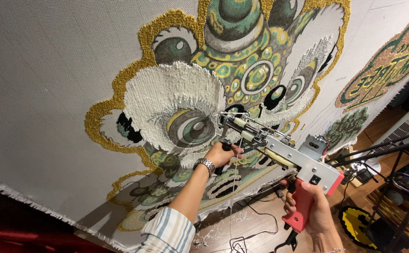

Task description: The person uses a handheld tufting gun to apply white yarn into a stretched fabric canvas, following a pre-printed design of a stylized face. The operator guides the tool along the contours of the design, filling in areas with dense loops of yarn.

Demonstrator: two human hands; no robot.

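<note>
Against the tufted cloth point(64, 84), tufting gun point(279, 152) (between left hand point(221, 154) and right hand point(310, 213)).

A brown wooden plank floor point(265, 220) fills the lower right of the frame. Directly on it lie white yarn scraps point(214, 232) at lower centre, black cables point(256, 208) looping beside them, and a round yellow-and-black tufted rug point(354, 225) further right, near a black metal stand point(403, 220).
</note>
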